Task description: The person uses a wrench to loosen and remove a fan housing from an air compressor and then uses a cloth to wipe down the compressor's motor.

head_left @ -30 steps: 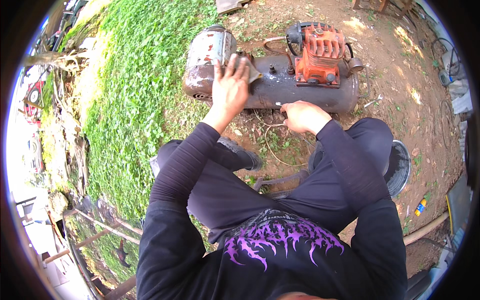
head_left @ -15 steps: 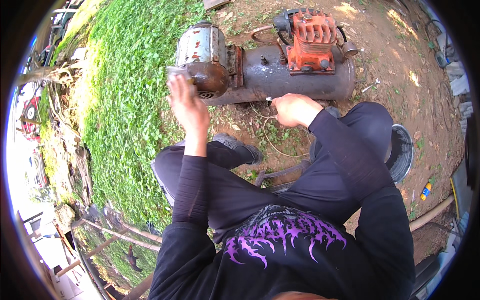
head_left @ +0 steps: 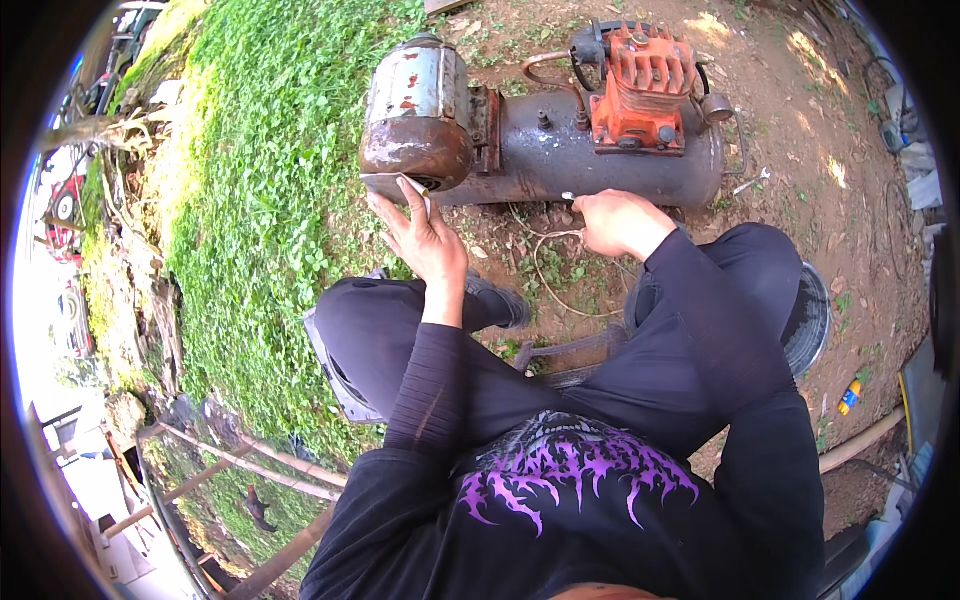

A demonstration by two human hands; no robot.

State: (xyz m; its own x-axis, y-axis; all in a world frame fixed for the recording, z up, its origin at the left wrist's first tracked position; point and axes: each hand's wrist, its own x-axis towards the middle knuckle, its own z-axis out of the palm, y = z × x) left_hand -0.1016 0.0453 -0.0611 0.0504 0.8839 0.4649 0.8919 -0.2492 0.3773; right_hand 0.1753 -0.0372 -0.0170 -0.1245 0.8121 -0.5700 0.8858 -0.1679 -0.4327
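Note:
My left hand (head_left: 428, 242) holds a folded grey sheet (head_left: 392, 186), pale on one face and looking like sandpaper, against the lower edge of the rusty brown end cover (head_left: 415, 155) of an electric motor (head_left: 418, 85). The thumb and fingers pinch the sheet. My right hand (head_left: 622, 225) is closed in front of the dark air compressor tank (head_left: 545, 160). A small pale, shiny tip (head_left: 568, 196) pokes out by its fingertips; the rest is hidden in the grip. An orange finned compressor pump (head_left: 645, 85) sits on the tank.
A thin cord (head_left: 540, 265) loops on the ground between my feet. A dark bucket (head_left: 808, 320) stands beside my right knee, with a yellow-and-blue bottle (head_left: 850, 397) beyond it. On the dirt right of the tank lies a wrench (head_left: 752, 181). Grass (head_left: 250, 200) spreads at left.
My left hand has moved right and down with the sheet, from the motor cover's left side to its lower edge. The view has shifted slightly; my right hand has moved a little right.

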